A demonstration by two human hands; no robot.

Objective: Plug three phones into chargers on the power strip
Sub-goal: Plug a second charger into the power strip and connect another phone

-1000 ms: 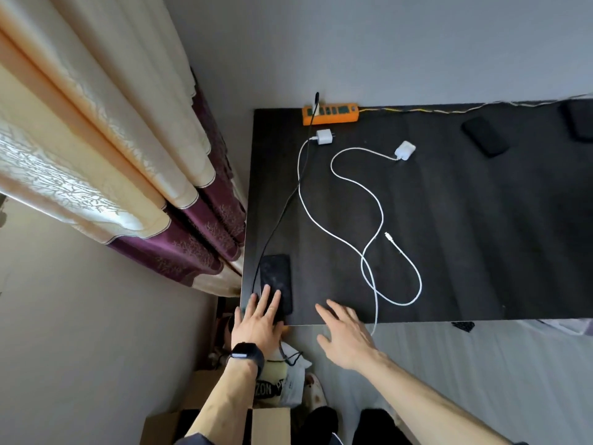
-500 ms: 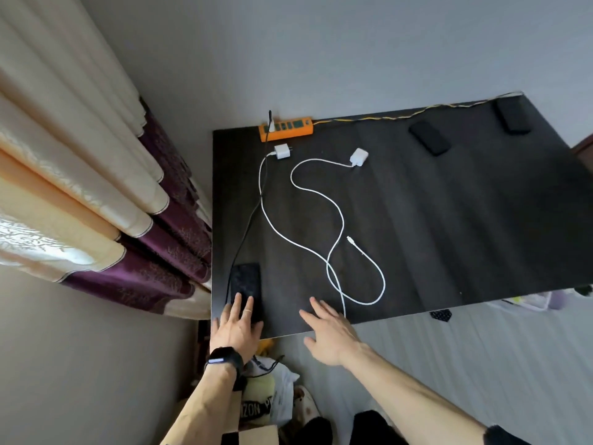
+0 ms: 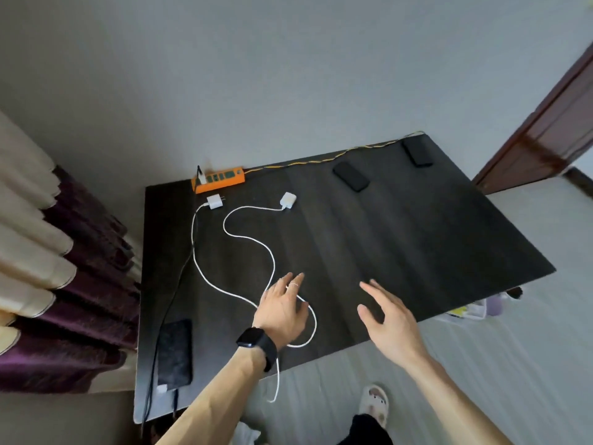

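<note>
Two hands, left hand and right hand, fingers spread wide, empty; white cable looped under left

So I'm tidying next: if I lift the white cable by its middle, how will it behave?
The white cable will probably sag limply, since it lies in loose curves. It looks light. Its end already hangs off the table, so it may slide.

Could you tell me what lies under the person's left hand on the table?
A white charging cable loops beneath the left hand; the stretch beneath the palm is covered, so its plug end cannot be seen.
</note>
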